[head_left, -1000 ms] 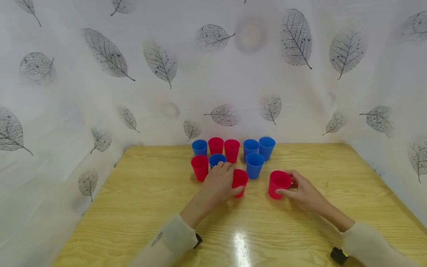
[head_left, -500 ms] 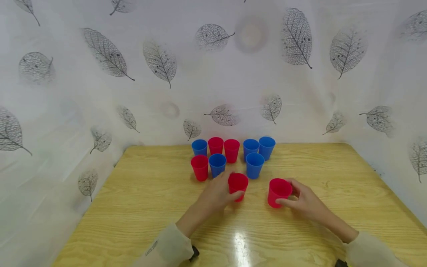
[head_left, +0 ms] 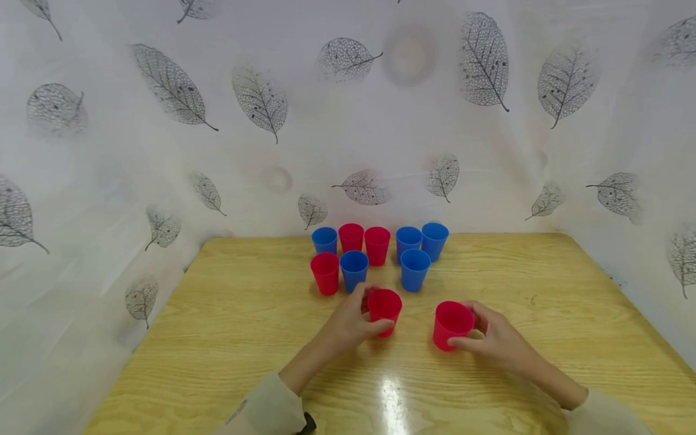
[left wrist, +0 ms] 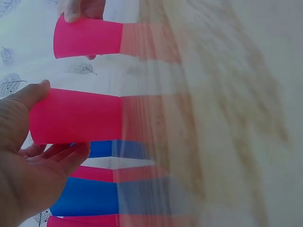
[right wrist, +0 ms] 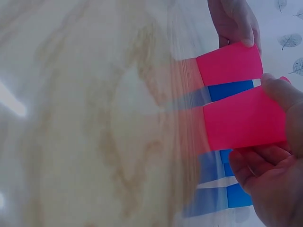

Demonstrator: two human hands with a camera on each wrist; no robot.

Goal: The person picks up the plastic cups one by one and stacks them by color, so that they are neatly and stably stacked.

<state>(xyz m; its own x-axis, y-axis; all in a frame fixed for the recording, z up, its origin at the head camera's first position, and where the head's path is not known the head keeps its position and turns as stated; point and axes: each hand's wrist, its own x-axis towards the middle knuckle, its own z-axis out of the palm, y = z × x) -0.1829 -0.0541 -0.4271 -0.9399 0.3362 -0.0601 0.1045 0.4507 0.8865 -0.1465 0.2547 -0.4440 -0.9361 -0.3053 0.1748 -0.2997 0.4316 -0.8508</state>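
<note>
Thumb and fingers of my left hand [head_left: 348, 323] grip a red plastic cup [head_left: 383, 314] from its left side, near the middle of the table. To the right, my right hand [head_left: 497, 338] holds a second red cup [head_left: 452, 326] from its right side, thumb in front and fingers behind. Both cups stand upright, mouths up, with a gap between them. In the left wrist view the left-hand cup [left wrist: 75, 116] has its base at the tabletop, where it is mirrored. The right wrist view shows the right-hand cup [right wrist: 246, 118] likewise, base at the shiny surface.
Behind the hands, a blue cup [head_left: 354, 270] and a red cup [head_left: 325, 273] stand at left, another blue cup [head_left: 415, 270] at right. Further back is a row of red and blue cups [head_left: 377, 246]. A leaf-print curtain [head_left: 304, 121] hangs along the far edge of the wooden table [head_left: 244, 320].
Both hands have drawn their red cups toward the person. The left hand no longer covers the blue cup behind it. The other cups stay where they were.
</note>
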